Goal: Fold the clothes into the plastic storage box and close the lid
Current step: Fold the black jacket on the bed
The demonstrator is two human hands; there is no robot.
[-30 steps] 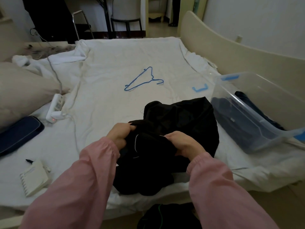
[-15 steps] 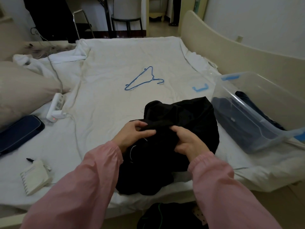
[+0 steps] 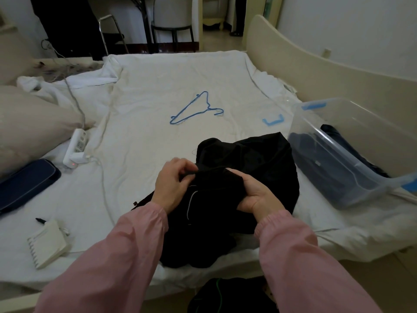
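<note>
Black garment (image 3: 248, 159) lies bunched on the white bed sheet (image 3: 158, 86) at its near edge, matte and creased, with a thin pale piping line. Left hand (image 3: 173, 184) pinches a fold with curled fingers; right hand (image 3: 257, 193) grips the fabric, fingers wrapped under. Clear plastic storage box (image 3: 352, 114) sits just right, dark clothes (image 3: 327, 159) inside.
</note>
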